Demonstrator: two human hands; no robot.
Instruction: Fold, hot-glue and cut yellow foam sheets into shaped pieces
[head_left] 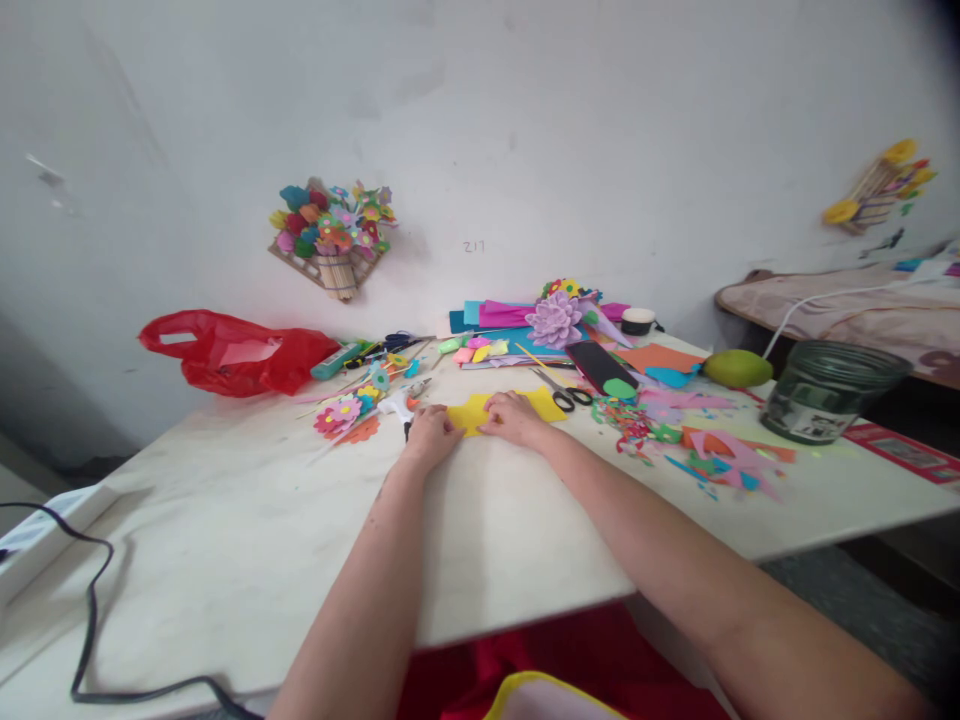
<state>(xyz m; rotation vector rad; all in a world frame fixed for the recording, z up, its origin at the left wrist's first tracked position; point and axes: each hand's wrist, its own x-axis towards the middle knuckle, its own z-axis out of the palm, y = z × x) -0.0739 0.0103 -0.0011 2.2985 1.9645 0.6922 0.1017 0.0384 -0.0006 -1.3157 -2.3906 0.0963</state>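
On my screen a black cable [90, 600] trailed over the table's [225, 540] near left corner. Past the middle, towards the far edge, lay the yellow foam sheet [547, 404]. The left hand [431, 432] sat at its left end with fingers curled; I couldn't tell whether they pinched it. The right hand [514, 415] pressed on it, fingers flattened, gripping nothing. Just beyond lay scissors [566, 393], and a red bag [240, 352] sat at the far left edge.
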